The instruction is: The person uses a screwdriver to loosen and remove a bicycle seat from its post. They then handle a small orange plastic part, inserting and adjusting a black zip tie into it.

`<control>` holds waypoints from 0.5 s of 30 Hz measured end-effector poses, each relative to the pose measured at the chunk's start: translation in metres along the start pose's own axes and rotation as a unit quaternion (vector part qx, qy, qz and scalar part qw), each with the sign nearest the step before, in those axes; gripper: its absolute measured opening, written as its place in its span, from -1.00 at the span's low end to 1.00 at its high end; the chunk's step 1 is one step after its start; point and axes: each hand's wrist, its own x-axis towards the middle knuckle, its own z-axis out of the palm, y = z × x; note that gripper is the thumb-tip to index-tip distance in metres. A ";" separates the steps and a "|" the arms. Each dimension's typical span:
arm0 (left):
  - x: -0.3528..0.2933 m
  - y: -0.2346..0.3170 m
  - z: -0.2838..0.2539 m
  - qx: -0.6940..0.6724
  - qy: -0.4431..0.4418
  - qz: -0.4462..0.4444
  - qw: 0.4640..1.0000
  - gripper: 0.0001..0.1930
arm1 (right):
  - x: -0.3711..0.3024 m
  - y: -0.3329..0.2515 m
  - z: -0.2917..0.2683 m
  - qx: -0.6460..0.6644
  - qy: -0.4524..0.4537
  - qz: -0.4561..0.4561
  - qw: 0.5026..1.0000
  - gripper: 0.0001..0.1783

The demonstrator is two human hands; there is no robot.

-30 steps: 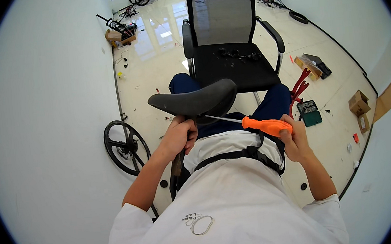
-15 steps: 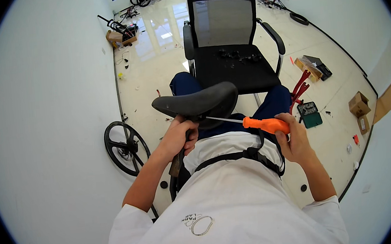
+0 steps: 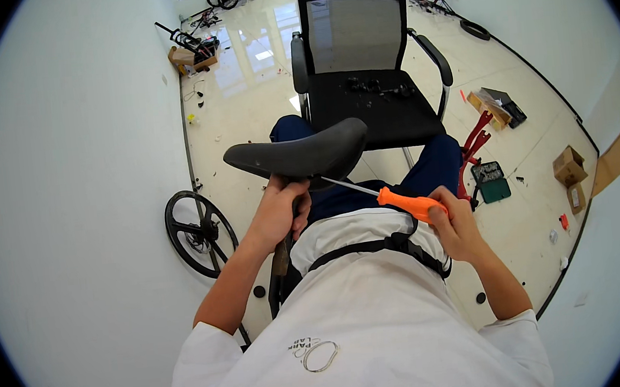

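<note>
A black bicycle saddle (image 3: 299,153) is held up before my body, its underside partly hidden. Closed just beneath it, my left hand (image 3: 279,213) grips the saddle by its dark seat post (image 3: 281,260), which runs down past my wrist. In my right hand (image 3: 458,228) is the orange handle of a screwdriver (image 3: 402,201), fingers wrapped round the handle's end. Its metal shaft slants up to the left, the tip at the underside of the saddle. Whether the tip sits in a screw I cannot tell.
Ahead stands a black mesh office chair (image 3: 361,106) with small dark parts on its seat. A black spoked wheel (image 3: 200,234) leans at the left wall. On the right lie a red frame part (image 3: 474,144), a green tool case (image 3: 492,182) and cardboard boxes (image 3: 569,166).
The saddle has shifted slightly left and tilted, its rounded right end rising. My right hand and the screwdriver have moved a little left, and the shaft now slants more steeply.
</note>
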 end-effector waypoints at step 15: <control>-0.015 0.020 0.010 0.078 -0.045 0.047 0.995 -0.65 | 0.010 0.043 0.016 0.505 -0.105 0.242 0.822 -0.66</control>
